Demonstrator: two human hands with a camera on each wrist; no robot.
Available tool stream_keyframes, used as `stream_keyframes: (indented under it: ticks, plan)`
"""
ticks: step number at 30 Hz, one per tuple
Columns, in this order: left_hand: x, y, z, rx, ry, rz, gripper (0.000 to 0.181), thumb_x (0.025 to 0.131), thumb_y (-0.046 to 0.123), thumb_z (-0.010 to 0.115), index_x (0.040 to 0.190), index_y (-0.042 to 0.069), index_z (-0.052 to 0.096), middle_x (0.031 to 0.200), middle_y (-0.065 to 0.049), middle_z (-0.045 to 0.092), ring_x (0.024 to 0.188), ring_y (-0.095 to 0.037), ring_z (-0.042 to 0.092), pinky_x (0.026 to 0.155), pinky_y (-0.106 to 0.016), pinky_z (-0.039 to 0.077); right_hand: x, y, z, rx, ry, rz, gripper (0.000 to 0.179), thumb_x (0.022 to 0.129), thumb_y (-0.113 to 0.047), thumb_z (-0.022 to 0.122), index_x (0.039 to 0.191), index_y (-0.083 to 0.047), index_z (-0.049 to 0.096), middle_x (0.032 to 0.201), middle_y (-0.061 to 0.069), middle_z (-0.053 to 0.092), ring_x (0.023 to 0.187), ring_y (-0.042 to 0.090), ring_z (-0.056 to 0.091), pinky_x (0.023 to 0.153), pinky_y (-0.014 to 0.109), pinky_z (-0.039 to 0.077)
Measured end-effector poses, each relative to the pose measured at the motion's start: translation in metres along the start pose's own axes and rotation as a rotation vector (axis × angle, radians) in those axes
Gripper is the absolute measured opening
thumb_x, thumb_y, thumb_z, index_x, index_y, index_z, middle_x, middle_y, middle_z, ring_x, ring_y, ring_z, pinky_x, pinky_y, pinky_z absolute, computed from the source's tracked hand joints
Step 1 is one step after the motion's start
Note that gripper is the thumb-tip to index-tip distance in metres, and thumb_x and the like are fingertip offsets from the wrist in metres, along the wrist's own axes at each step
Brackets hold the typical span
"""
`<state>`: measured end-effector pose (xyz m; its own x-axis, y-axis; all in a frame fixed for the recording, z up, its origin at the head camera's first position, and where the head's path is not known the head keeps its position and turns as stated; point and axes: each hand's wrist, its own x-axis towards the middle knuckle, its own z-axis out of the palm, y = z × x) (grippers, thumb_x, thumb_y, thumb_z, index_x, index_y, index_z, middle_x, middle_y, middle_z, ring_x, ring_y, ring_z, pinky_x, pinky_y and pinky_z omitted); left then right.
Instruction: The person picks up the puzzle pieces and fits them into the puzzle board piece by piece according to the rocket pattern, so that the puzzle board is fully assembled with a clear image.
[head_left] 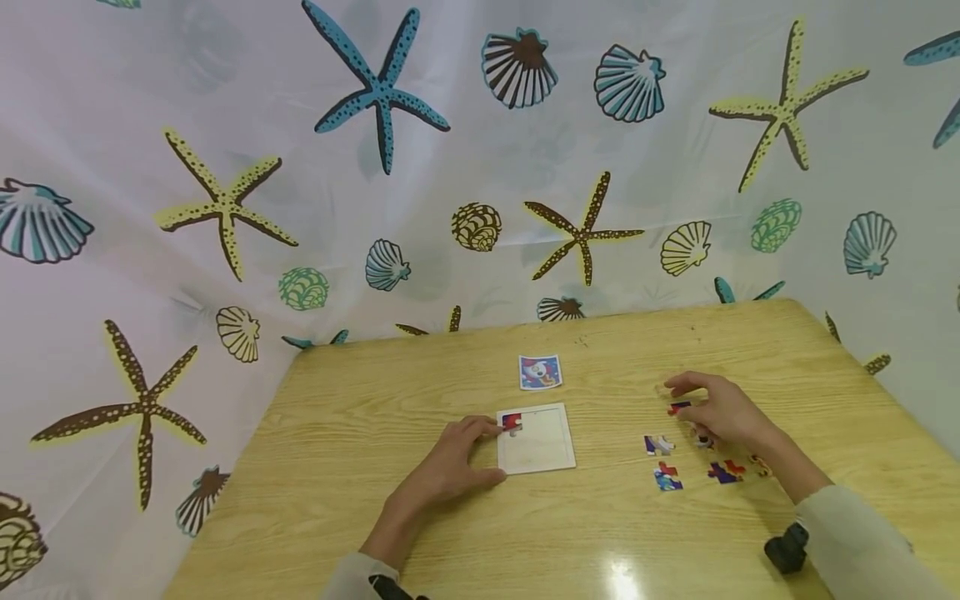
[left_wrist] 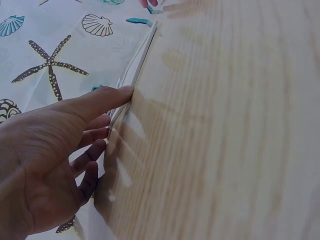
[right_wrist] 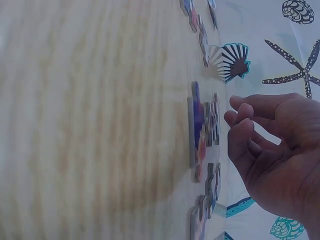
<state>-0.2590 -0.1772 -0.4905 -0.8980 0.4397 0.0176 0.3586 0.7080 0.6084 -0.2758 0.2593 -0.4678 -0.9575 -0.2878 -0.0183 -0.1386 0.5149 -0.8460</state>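
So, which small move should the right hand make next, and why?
Probably pinch the red-and-dark piece near the right hand: that hand seems to hold nothing, and the white frame, touched by the left hand, looks filled only at its far-left corner.

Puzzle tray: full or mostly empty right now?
Mostly empty. In the head view, the tray has a red puzzle piece in its upper-left corner; the rest looks bare.

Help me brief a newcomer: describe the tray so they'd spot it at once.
On the wooden table, find the left hand. It touches the left edge of the tray, a flat pale square. Unlike the smaller, colourful card just beyond, it is mostly blank, with a red piece in its far left corner.
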Motion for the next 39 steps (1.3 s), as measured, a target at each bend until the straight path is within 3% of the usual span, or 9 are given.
stream_keyframes:
  ticks: [7, 15, 19, 22, 25, 33, 39]
  plan:
    - [0.001, 0.0, 0.001, -0.007, -0.004, -0.007, 0.062, 0.087, 0.029, 0.085, 0.141, 0.012, 0.061, 0.152, -0.007, 0.051, 0.143, -0.035, 0.039, 0.117, -0.056, 0.035, -0.002, 0.006, -0.007, -0.055, 0.032, 0.016, 0.044, 0.098, 0.003, 0.056, 0.141, 0.006, 0.054, 0.135, 0.031, 0.054, 0.049, 0.015, 0.047, 0.044, 0.029, 0.042]
    - [0.0, 0.001, 0.0, -0.012, -0.005, -0.013, 0.062, 0.087, 0.03, 0.085, 0.141, 0.012, 0.06, 0.153, -0.006, 0.05, 0.145, -0.034, 0.037, 0.117, -0.056, 0.035, -0.006, 0.011, -0.014, -0.018, 0.025, 0.005, 0.039, 0.097, 0.007, 0.054, 0.135, 0.007, 0.06, 0.129, 0.028, 0.058, 0.047, 0.012, 0.044, 0.043, 0.025, 0.038]
    - [0.0, 0.001, -0.001, -0.016, -0.004, -0.009, 0.063, 0.087, 0.031, 0.084, 0.142, 0.012, 0.06, 0.153, -0.006, 0.05, 0.145, -0.034, 0.037, 0.118, -0.056, 0.034, -0.006, 0.012, -0.014, -0.022, 0.024, 0.008, 0.037, 0.096, 0.008, 0.054, 0.131, 0.005, 0.063, 0.114, 0.022, 0.065, 0.046, 0.012, 0.043, 0.042, 0.025, 0.036]
    - [0.0, 0.001, -0.001, -0.019, -0.001, -0.005, 0.062, 0.087, 0.031, 0.084, 0.141, 0.012, 0.06, 0.152, -0.007, 0.051, 0.145, -0.035, 0.037, 0.117, -0.057, 0.034, -0.005, 0.013, -0.014, -0.026, 0.02, 0.033, 0.036, 0.095, 0.007, 0.055, 0.129, 0.003, 0.065, 0.089, 0.015, 0.068, 0.045, 0.011, 0.042, 0.041, 0.024, 0.035]
    - [0.0, 0.001, -0.001, -0.021, 0.003, 0.001, 0.062, 0.087, 0.03, 0.085, 0.141, 0.011, 0.061, 0.152, -0.008, 0.051, 0.145, -0.036, 0.037, 0.117, -0.058, 0.034, -0.004, 0.013, -0.014, -0.019, 0.015, 0.054, 0.036, 0.094, 0.007, 0.056, 0.128, 0.002, 0.066, 0.068, 0.01, 0.062, 0.045, 0.011, 0.041, 0.041, 0.024, 0.034]
    - [-0.001, 0.001, -0.001, -0.021, 0.0, -0.003, 0.062, 0.087, 0.029, 0.084, 0.141, 0.011, 0.06, 0.152, -0.007, 0.05, 0.146, -0.035, 0.037, 0.118, -0.056, 0.034, -0.003, 0.014, -0.014, -0.036, 0.011, 0.062, 0.035, 0.096, 0.007, 0.054, 0.129, 0.002, 0.067, 0.058, 0.006, 0.055, 0.044, 0.013, 0.039, 0.041, 0.025, 0.034]
    - [0.0, 0.002, 0.0, -0.029, -0.002, -0.013, 0.062, 0.087, 0.029, 0.084, 0.142, 0.013, 0.06, 0.153, -0.006, 0.05, 0.146, -0.033, 0.037, 0.118, -0.055, 0.034, -0.003, 0.015, -0.014, -0.073, 0.03, 0.052, 0.034, 0.095, 0.007, 0.056, 0.127, 0.001, 0.068, 0.06, 0.008, 0.057, 0.044, 0.012, 0.04, 0.041, 0.025, 0.035]
